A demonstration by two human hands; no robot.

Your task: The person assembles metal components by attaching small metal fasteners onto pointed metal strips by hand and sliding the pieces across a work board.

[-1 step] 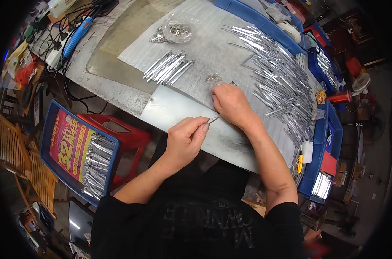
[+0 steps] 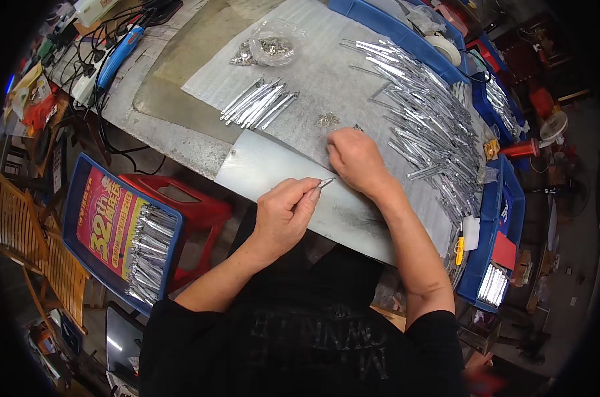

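My left hand [image 2: 287,210] is closed in a pinch over the near side of a pale, smooth board [image 2: 254,159]. Between thumb and forefinger it grips a thin silvery metal strip [image 2: 326,182], of which only the tip shows. My right hand [image 2: 356,159] rests beyond the board, its fingers curled together; whatever they hold is hidden. Just past its fingertips lies a small heap of tiny metal parts [image 2: 327,120]. A bundle of silvery metal strips [image 2: 257,104] lies to the left, and a large loose pile of metal strips [image 2: 422,112] spreads to the right.
A clear plastic bag of small metal parts [image 2: 273,46] sits at the far side. Blue bins [image 2: 399,33] line the table's far right edge. At the left, a blue tray [image 2: 171,264] with more strips is beside a red stool [image 2: 204,212]. A yellow-handled tool [image 2: 459,250] lies right.
My right hand has shifted very slightly to the right. My left hand keeps its pinch on the metal strip.
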